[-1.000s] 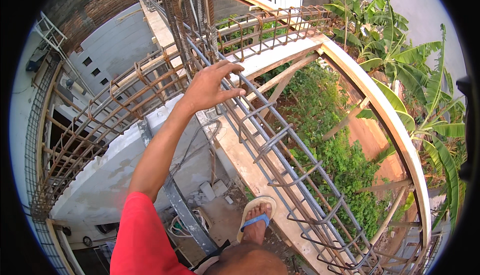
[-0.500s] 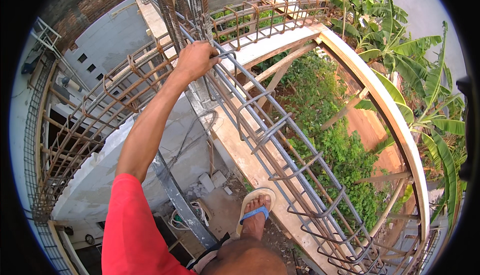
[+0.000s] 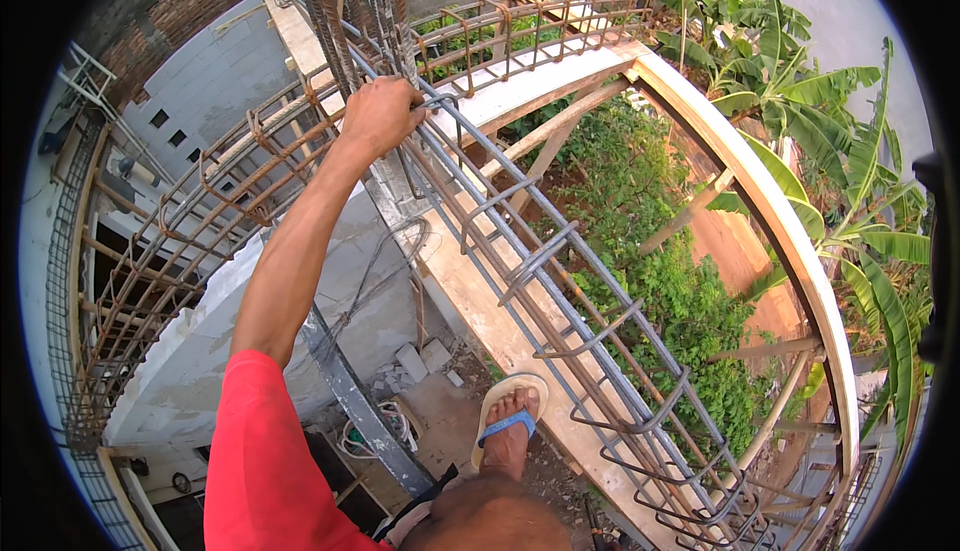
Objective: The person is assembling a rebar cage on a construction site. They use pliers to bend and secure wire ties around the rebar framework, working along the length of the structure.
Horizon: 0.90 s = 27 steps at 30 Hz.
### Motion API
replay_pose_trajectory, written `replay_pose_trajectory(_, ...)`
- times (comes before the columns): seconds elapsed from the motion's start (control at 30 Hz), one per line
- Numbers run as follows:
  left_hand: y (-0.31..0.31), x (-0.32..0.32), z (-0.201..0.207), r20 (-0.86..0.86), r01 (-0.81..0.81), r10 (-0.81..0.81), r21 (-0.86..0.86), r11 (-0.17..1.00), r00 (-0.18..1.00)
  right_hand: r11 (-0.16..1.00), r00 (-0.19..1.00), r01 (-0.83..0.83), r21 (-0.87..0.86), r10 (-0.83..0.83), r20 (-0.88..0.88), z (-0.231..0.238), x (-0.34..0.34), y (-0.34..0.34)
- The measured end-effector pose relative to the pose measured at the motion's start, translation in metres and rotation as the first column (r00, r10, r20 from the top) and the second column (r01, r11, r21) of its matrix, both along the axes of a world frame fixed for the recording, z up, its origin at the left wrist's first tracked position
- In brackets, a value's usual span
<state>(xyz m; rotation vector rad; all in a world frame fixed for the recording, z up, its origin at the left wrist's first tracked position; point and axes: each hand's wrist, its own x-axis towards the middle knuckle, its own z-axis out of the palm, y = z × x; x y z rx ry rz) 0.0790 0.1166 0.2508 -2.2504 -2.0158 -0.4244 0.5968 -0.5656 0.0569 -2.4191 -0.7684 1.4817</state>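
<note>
My left hand (image 3: 381, 117) reaches far ahead, its fingers curled over the steel bars at the far end of a long rebar cage (image 3: 565, 230), beside upright column bars. Which bar sits inside the grip is hidden under the hand. The cage runs from the hand down to the lower right, with bent stirrups (image 3: 637, 312) tied around its long bars. It sits along a wooden formwork board (image 3: 478, 286). My right hand is out of view.
My sandalled foot (image 3: 508, 429) stands on the board, with a drop to rubble below. Thick vertical rebar (image 3: 325, 16) rises at the far end. Another cage (image 3: 245, 156) branches left. A curved wooden form (image 3: 765, 181) arcs right, above plants. A dark metal beam (image 3: 375, 421) slants below.
The view has shifted slightly. My left hand stays on the bars, a little further left and up in the picture; the cage and foot look nearly the same.
</note>
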Motion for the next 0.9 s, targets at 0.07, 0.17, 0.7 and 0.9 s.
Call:
replay_pose_trajectory(0.07,-0.004,0.002,0.005,-0.003,0.024,-0.024,0.028,0.999,1.0,0.999,0.999,-0.033,-0.038,0.034,0.022,0.0,0.0,0.0)
replay_pose_trajectory(0.17,-0.026,0.017,0.016,0.044,0.161,-0.168,0.126,0.979,0.985,0.986,0.98,-0.167,-0.007,0.166,0.112,0.0,0.002,0.002)
replay_pose_trajectory(0.7,-0.157,0.137,-0.007,0.332,0.418,-0.395,0.002,0.908,0.857,0.974,0.985,-0.144,-0.174,0.158,0.073,0.03,-0.011,0.022)
replay_pose_trajectory(0.9,-0.164,0.142,-0.006,0.393,0.411,-0.373,-0.013,0.912,0.84,0.97,0.974,-0.18,-0.162,0.199,0.106,0.037,-0.016,0.027)
